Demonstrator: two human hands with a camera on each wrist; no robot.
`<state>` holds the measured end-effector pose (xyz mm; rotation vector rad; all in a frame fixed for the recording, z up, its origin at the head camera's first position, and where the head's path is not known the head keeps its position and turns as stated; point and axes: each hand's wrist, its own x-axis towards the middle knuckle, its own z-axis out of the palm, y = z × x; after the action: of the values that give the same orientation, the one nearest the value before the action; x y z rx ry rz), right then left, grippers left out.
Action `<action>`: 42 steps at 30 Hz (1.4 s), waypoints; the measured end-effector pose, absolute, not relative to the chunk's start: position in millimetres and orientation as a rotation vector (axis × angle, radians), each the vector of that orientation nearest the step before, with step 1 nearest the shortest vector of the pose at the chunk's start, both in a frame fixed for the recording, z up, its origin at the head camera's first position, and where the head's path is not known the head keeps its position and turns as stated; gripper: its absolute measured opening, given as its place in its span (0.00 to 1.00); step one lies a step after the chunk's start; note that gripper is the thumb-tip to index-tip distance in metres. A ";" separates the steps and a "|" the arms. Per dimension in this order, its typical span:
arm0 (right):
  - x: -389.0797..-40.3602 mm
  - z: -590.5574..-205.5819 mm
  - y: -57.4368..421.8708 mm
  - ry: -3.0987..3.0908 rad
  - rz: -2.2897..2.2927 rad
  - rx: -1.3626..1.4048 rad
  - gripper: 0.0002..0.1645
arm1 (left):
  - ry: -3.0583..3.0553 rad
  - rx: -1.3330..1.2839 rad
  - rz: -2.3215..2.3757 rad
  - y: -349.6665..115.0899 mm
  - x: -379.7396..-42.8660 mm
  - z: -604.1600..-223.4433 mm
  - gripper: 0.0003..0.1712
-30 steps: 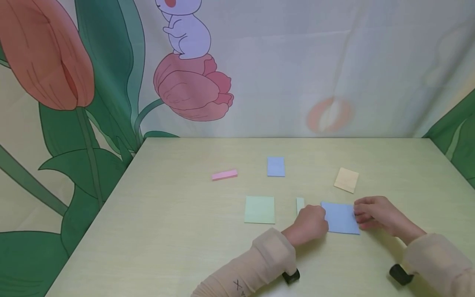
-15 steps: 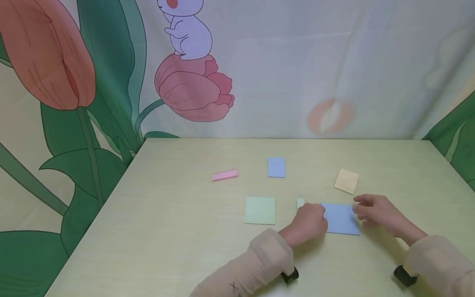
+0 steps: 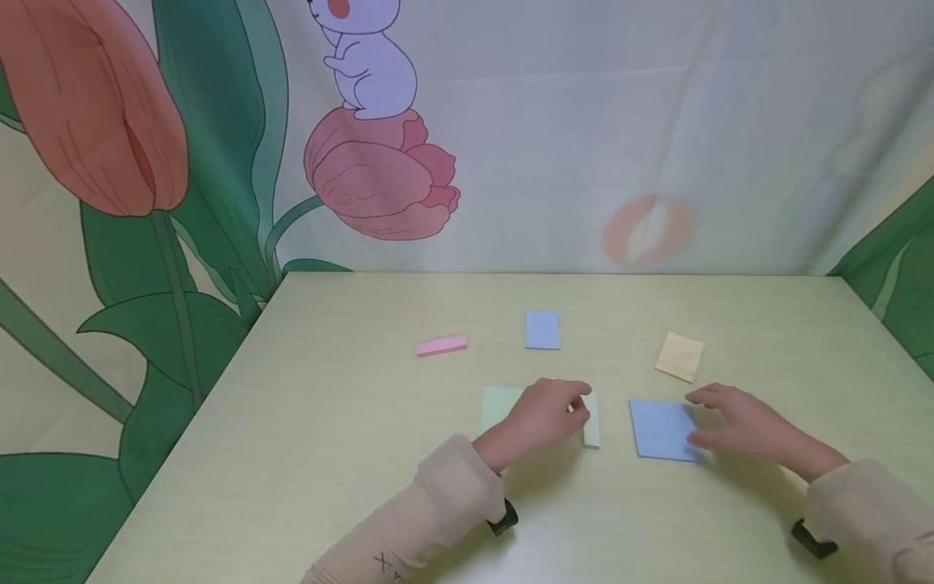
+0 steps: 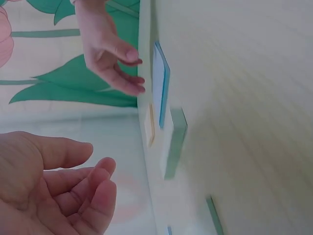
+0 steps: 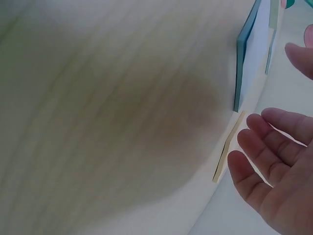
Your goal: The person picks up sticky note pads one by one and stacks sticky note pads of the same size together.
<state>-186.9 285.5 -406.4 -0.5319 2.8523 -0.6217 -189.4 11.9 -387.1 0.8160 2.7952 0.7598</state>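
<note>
Head view: the left hand (image 3: pixel 541 414) has moved off the blue square (image 3: pixel 660 430) to nine o'clock of the green strip (image 3: pixel 592 431), fingers loosely curled, holding nothing. At the square's three o'clock, the right hand (image 3: pixel 744 430) has spread thumb from fingers, gripping nothing. So the square now lies on the table (image 3: pixel 292 422), free of both.

My head view faces forward-down over tabletop (image 3: pixel 292 454); my wrist views, close, rolled sideways, share larger blue square (image 3: pixel 660 430).
</note>
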 end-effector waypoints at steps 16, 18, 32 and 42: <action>-186.1 -408.8 276.2 2.873 -0.435 -0.718 0.49 | 2.894 0.764 0.613 -53.9 -202.5 -386.9 0.28; -185.9 -408.8 275.2 2.872 -0.407 -0.728 0.51 | 2.882 0.773 0.598 -58.4 -203.6 -388.5 0.30; -186.1 -416.6 273.7 2.856 -0.298 -0.711 0.54 | 2.760 0.772 0.433 -78.6 -204.3 -403.6 0.43; -185.0 -414.0 271.0 2.861 -0.261 -0.728 0.49 | 2.730 0.716 0.377 -85.7 -206.9 -412.2 0.37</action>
<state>-185.0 271.0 -414.0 -0.7275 2.8614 -0.2609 -206.9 -85.7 -412.2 0.7158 2.7304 0.3772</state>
